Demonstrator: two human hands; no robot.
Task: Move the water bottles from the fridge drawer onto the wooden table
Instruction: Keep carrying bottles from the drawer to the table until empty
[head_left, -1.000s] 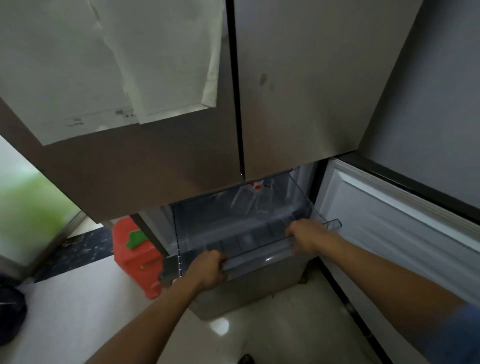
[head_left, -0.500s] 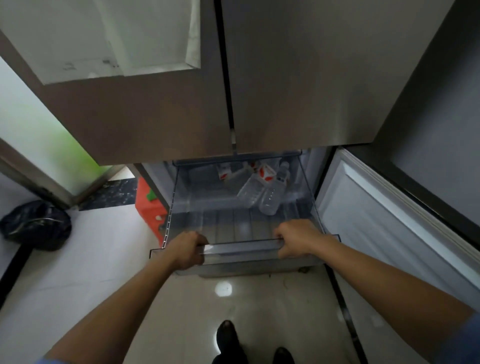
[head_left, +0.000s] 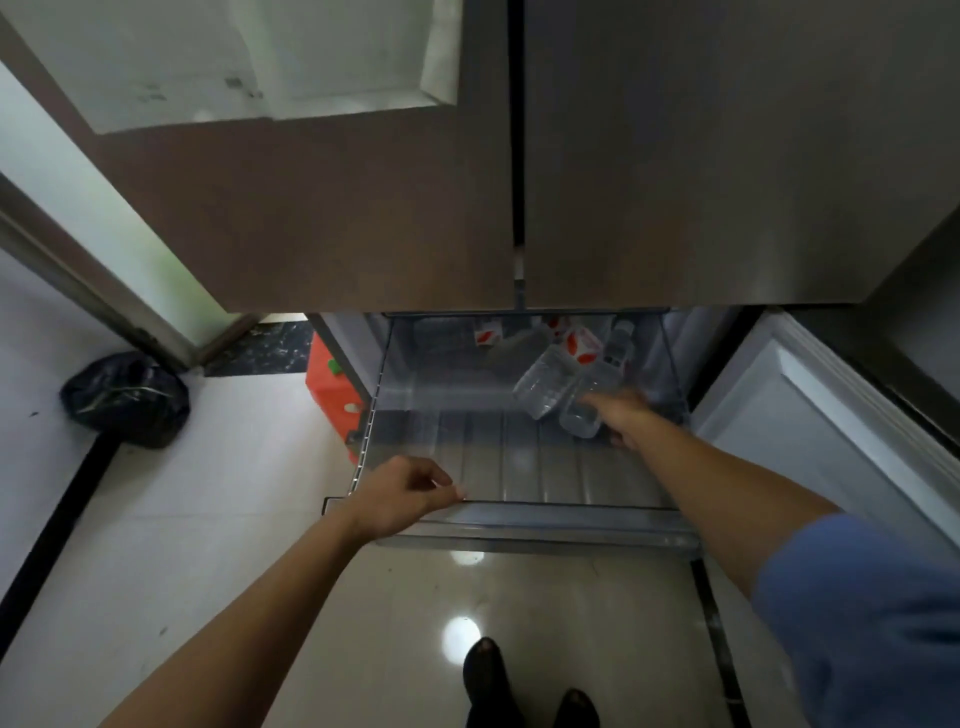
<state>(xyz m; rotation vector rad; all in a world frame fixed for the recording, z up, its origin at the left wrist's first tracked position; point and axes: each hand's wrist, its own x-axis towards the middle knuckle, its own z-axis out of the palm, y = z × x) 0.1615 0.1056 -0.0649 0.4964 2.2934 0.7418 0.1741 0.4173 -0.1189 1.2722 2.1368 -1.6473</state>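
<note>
**Reach of right hand (head_left: 623, 415) into fridge drawer (head_left: 545, 512) for water bottles (head_left: 545, 382)**

Fridge (head_left: 363, 208): upper doors closed; lower door (head_left: 810, 415) swung open at right, leaving the drawer free to slide.

Fridge drawer: drawn well out over the floor, ribbed base exposed for access from above.

Water bottles: on their sides at back right of the drawer, two clear ones side by side and touching, further red-and-white labelled ones behind. None lifted out yet; wooden table not in view.

Right hand: extended deep into the drawer, against the nearer clear bottle, probably to take it first as the easiest to reach. Fingers blurred; cannot tell whether curled round the bottle or merely touching it.

Left hand (head_left: 405, 493): at the left end of the drawer's front rim, fingers loosely curled, tips just at the edge, gripping nothing. Likely kept there to steady the drawer.

Against the frame half a second earlier: both hands then clasped over the front rim. Now right hand off the rim and among the bottles, left grip slackened. Bottles in the same back-right corner.
</note>
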